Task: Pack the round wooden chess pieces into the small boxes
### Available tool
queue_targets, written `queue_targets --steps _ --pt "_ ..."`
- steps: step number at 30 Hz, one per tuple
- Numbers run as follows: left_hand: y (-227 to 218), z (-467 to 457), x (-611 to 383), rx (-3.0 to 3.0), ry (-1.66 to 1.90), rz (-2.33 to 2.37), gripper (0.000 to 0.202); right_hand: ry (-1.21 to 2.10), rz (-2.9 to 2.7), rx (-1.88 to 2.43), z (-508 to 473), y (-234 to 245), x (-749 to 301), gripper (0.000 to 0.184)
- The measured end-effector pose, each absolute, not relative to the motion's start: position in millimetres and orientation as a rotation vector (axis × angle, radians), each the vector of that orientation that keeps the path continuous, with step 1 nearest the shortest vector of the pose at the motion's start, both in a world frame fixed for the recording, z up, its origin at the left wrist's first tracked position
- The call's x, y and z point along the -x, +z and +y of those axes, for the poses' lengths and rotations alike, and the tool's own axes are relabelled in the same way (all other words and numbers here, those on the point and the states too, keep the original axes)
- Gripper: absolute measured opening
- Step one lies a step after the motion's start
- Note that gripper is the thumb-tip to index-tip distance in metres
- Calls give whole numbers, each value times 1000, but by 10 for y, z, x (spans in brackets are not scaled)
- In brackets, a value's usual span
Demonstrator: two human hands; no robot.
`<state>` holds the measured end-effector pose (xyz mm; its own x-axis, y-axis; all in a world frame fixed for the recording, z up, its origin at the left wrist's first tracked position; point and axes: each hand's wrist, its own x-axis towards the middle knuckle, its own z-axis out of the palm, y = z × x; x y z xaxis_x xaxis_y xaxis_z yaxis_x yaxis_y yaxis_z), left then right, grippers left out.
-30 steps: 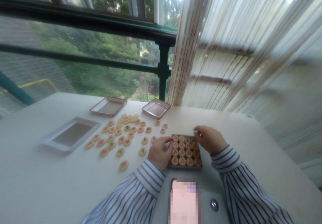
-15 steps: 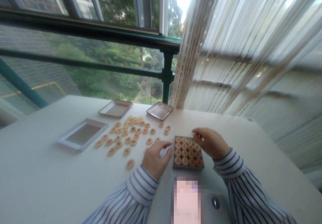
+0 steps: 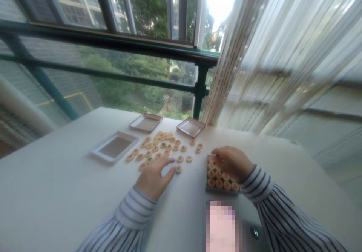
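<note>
My left hand (image 3: pixel 155 178) hovers at the near edge of a scatter of round wooden Chinese chess pieces (image 3: pixel 180 159). Its thumb and forefinger are apart, beside a single piece (image 3: pixel 178 169), and nothing shows between them. My right hand (image 3: pixel 233 163) lies over the top right of a shallow square box (image 3: pixel 223 192), with its fingers bent loosely across the rim and no piece visible in them. Rows of chess pieces with red characters (image 3: pixel 218 174) fill the part of the box that shows; the hand hides the rest.
Beyond the loose pieces lie a white-rimmed lid or tray (image 3: pixel 97 157), a brown-edged tray (image 3: pixel 135 128) and a smaller square tray (image 3: pixel 190 134). A pixelated object (image 3: pixel 222 227) is in front of the box. A green railing (image 3: pixel 201 82) and string curtain (image 3: pixel 226 67) stand behind the white table.
My left hand has moved away from the box, leftward to the loose pieces, and its fingers have spread. My right hand has come further over the box. The view has shifted left.
</note>
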<state>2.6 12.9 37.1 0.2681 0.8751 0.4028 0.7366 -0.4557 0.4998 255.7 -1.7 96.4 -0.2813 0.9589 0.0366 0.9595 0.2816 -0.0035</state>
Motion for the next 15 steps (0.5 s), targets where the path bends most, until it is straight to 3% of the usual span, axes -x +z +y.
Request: queue_targets --steps 15 --pt "286 549 651 -2269 825 1816 31 24 -2638 1712 290 828 -1977 24"
